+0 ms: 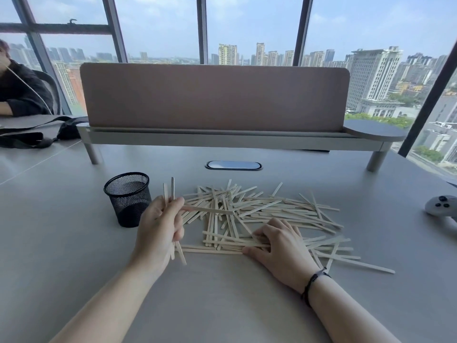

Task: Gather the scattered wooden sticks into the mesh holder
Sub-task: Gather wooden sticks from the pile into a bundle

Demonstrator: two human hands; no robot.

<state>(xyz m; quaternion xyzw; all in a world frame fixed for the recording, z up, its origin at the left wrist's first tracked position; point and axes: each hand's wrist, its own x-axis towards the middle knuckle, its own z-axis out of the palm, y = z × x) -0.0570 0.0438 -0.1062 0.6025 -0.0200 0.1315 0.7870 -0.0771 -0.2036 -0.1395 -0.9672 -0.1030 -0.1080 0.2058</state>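
Observation:
A black mesh holder (127, 198) stands upright on the grey desk, left of a wide scatter of pale wooden sticks (277, 211). My left hand (159, 229) hovers just right of the holder and grips a few sticks, some upright and one pointing right. My right hand (279, 246) lies on the near part of the pile, its fingers curled around a stick that lies flat. The holder looks empty through its mesh.
A brown divider panel on a raised shelf (215, 139) crosses the back of the desk. A white controller (441, 206) lies at the right edge. A cable port (233, 165) sits behind the pile. A person and a black bag (32, 134) occupy the far left.

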